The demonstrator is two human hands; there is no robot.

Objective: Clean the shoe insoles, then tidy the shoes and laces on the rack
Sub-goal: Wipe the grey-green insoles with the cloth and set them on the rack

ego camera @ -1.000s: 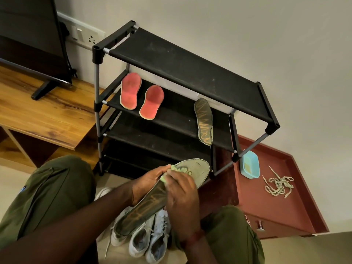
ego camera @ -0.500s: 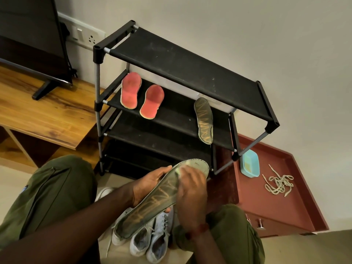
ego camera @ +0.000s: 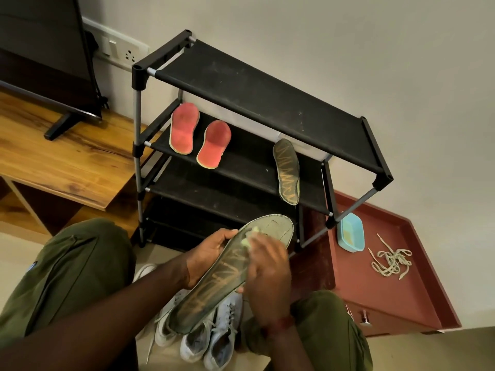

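Black fabric rack stands against a pale wall; left hand clasps insole, right hand pinches cloth onto it.

The nearest insole is dark grey-green with orange zigzag scrawls, its toe end paler green with a stitched border; the cloth on it is pale lime. The shelf insole shows the same orange zigzags. The red insoles are coral, edged yellow-green. The rack is black with grey poles, the tub sky blue, the laces cream on a maroon cabinet top, and the shoes whitish.
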